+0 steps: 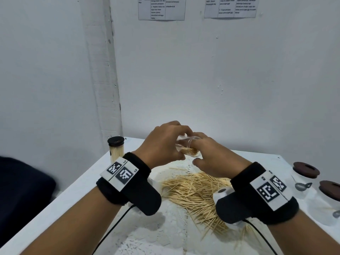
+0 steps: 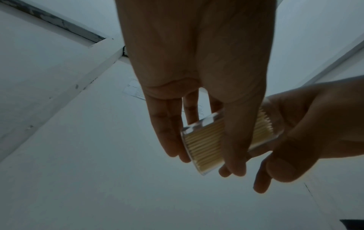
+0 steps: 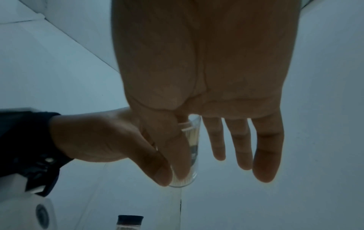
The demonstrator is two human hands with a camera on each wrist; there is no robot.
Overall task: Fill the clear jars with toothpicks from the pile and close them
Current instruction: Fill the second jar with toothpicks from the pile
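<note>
My left hand (image 1: 165, 144) grips a clear jar (image 1: 189, 147) on its side above the table's far part, with its mouth turned to the right. Toothpicks lie packed inside the jar (image 2: 204, 147), and in the left wrist view my thumb and fingers wrap its wall. My right hand (image 1: 211, 155) is at the jar's mouth, one finger reaching in against the toothpick ends; its other fingers (image 3: 240, 147) hang straight. A loose toothpick pile (image 1: 196, 190) is spread on the table below both hands.
A full jar with a dark lid (image 1: 116, 150) stands at the table's far left. Two clear jars with brown lids (image 1: 306, 171) (image 1: 331, 190) stand at the right edge. A white lace cloth (image 1: 165, 227) lies under the pile. The wall is close behind.
</note>
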